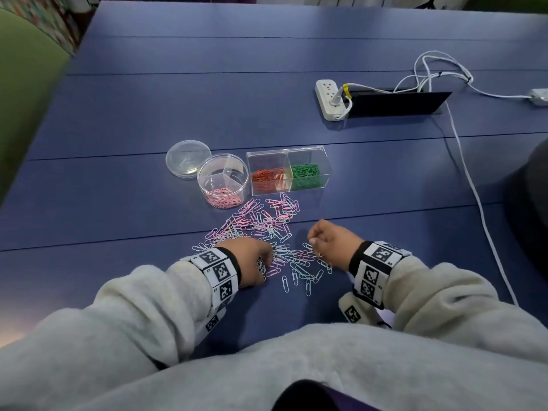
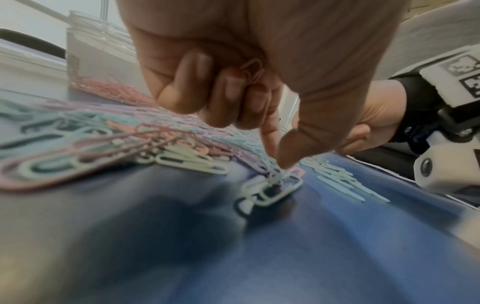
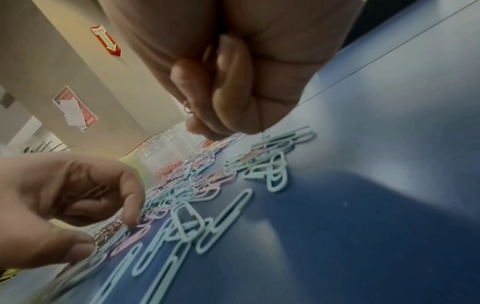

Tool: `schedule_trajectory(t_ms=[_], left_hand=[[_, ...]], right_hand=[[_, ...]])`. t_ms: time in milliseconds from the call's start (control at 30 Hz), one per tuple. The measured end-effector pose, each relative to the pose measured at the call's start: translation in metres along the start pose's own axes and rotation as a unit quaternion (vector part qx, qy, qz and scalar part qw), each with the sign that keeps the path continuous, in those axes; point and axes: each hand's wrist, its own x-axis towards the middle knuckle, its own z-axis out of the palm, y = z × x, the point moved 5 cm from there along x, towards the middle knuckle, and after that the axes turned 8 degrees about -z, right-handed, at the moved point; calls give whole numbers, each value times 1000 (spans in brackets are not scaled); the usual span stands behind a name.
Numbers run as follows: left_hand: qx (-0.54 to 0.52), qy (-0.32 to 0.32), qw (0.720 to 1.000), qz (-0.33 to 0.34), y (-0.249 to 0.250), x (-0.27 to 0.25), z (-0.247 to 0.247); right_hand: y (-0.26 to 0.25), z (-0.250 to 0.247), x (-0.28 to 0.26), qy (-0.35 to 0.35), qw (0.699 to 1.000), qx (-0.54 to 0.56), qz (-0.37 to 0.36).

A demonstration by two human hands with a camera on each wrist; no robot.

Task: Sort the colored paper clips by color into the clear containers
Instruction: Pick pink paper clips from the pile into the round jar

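A loose pile of pink, light blue and lilac paper clips (image 1: 267, 232) lies on the blue table (image 1: 148, 114). Behind it, a round divided container (image 1: 204, 185) holds pink clips (image 1: 222, 200). A rectangular two-cell box (image 1: 296, 152) holds red clips (image 1: 267, 176) and green clips (image 1: 305, 173). My left hand (image 1: 267, 256) is at the pile's near left. Its thumb and forefinger pinch down on a pale clip (image 2: 272, 189), and pink clips are tucked in its curled fingers (image 3: 88, 191). My right hand (image 1: 312, 240) hovers fisted over the pile's right side, with a clip loop (image 3: 187, 106) showing among its fingers.
The round lid (image 1: 186, 157) lies left of the round container. At the back right sit a white power strip (image 1: 329, 99), a black hatch flap (image 1: 397, 102) and a white cable (image 1: 474, 188) that runs down the right side. A dark object (image 1: 530, 209) is at the right edge.
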Motion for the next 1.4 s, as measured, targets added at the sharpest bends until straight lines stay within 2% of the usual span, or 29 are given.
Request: schedule_trajectory(t_ms=[133,200,400,533,800,933,1033,1100,1233,1300,1400], left_hand=[[-13,37,999,-3,0,-1,-1],[-4,45,999,1,4,0,0],[43,20,999,-2,10,5,3],[41,3,999,3,13,7,2],[47,-21,998,24,17,11,3],[-66,4,998,21,4,10,2],[-183,41,982,-26,-20,10,-11],[-247,56,964,-76,-39,10,-19],[-437,68,888,-128,-68,6,-26],[-466,69,873,-125,-74,4,-29],[-477,60,872,-95,-78,2,-30]], right_hand=[[3,-2,1,2,999,32,0],[3,-4,2,-5,1000,-13,-4],[-4,-1,0,-64,985,-159,-2],[-10,2,5,-82,969,-230,-33],[-19,5,11,-107,963,-247,-27],[-15,3,10,-94,975,-199,-16],[-13,-5,6,-67,987,-145,-10],[-11,-12,3,-52,992,-112,-6],[-7,-18,5,-27,999,-8,40],[-9,-14,7,-25,992,100,71],[-18,-11,9,-9,988,138,67]])
